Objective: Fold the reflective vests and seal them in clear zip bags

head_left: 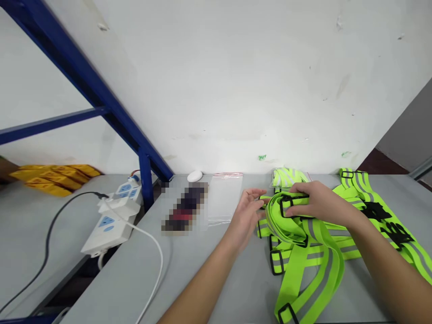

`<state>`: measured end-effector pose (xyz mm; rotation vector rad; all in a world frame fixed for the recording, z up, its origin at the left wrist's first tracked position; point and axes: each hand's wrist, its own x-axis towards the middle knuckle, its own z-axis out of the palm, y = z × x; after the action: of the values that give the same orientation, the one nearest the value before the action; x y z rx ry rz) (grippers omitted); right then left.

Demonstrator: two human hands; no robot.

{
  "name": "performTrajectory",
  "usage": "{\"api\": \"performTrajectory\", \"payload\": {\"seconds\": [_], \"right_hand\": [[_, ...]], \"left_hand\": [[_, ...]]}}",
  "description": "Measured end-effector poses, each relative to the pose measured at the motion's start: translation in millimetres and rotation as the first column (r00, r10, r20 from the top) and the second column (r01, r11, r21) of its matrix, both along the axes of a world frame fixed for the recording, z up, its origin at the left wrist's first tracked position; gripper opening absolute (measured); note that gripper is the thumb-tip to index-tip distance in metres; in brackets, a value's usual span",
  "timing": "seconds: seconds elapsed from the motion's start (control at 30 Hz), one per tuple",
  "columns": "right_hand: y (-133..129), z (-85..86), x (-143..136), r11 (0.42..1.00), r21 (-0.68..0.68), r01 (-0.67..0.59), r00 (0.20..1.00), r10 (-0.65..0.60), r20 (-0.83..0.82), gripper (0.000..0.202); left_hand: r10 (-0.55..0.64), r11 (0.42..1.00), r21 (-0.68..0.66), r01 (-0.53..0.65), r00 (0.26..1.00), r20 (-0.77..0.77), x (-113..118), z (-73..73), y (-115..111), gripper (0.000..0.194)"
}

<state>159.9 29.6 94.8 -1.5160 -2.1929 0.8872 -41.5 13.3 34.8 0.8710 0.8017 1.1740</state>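
On the grey table (pixel 185 261), a neon strap is partly wound into a coil (pixel 278 225), pinched near its black buckle (pixel 286 207) between the thumb and fingers of the right hand (pixel 315 202), while its left side is met by the loosely spread, curled fingers of the left hand (pixel 248 213). A long loop (pixel 295 270) is left unwound below, more straps (pixel 364 184) are spread out beneath and to the right, and one bundle (pixel 284 176) by the wall is seemingly bagged already. Clear bags (pixel 224 198) are laid to the left, with the coil's surroundings crowded by loose straps and buckles.
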Motion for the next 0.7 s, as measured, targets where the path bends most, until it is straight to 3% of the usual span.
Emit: {"api": "performTrajectory", "payload": {"seconds": [0.1, 0.2, 0.23, 0.3, 0.37, 0.4, 0.47, 0.53, 0.6, 0.7], "right_hand": [[-2.2, 3.3, 5.7, 0.996, 0.048, 0.072, 0.994, -0.067, -0.09, 0.029], [-4.7, 6.6, 10.3, 0.98, 0.13, 0.147, 0.979, -0.125, -0.163, 0.03], [-5.6, 7.7, 12.0, 0.973, 0.145, 0.177, 0.97, -0.148, -0.191, 0.03], [-7.3, 9.4, 16.6, 0.962, 0.142, 0.233, 0.948, -0.192, -0.255, 0.029], [-9.0, 9.7, 23.1, 0.959, 0.106, 0.264, 0.923, -0.219, -0.317, 0.029], [-9.7, 9.2, 27.2, 0.959, 0.085, 0.272, 0.911, -0.228, -0.344, 0.03], [-10.9, 6.7, 36.4, 0.957, 0.049, 0.287, 0.884, -0.244, -0.399, 0.032], [-11.5, 2.6, 46.7, 0.957, 0.014, 0.291, 0.857, -0.254, -0.448, 0.035], [-11.2, -2.6, 56.6, 0.964, -0.019, 0.265, 0.847, -0.242, -0.474, 0.038], [-9.0, -12.5, 67.0, 0.979, -0.043, 0.199, 0.873, -0.197, -0.447, 0.039]], "left_hand": [[0.182, 0.97, 0.194, -0.144, 0.964, -0.194, 4.5, -2.3, -4.2, 0.024], [0.505, 0.798, 0.502, -0.332, 0.824, -0.256, 12.4, -9.2, -13.8, 0.045], [0.546, 0.745, 0.596, -0.3, 0.788, -0.285, 15.4, -12.5, -16.6, 0.056], [0.507, 0.701, 0.709, -0.073, 0.75, -0.424, 21.9, -19.7, -19.4, 0.075], [0.418, 0.693, 0.697, 0.183, 0.686, -0.596, 28.7, -25.3, -17.6, 0.081], [0.388, 0.696, 0.672, 0.254, 0.654, -0.65, 32.0, -26.6, -15.3, 0.079], [0.346, 0.727, 0.629, 0.275, 0.644, -0.682, 37.2, -24.7, -8.9, 0.066], [0.313, 0.793, 0.584, 0.173, 0.706, -0.635, 39.7, -16.7, -1.6, 0.05], [0.328, 0.853, 0.522, -0.013, 0.791, -0.517, 39.9, -3.7, 6.5, 0.041], [0.386, 0.888, 0.363, -0.282, 0.887, -0.255, 39.6, 19.6, 21.2, 0.032]]}}
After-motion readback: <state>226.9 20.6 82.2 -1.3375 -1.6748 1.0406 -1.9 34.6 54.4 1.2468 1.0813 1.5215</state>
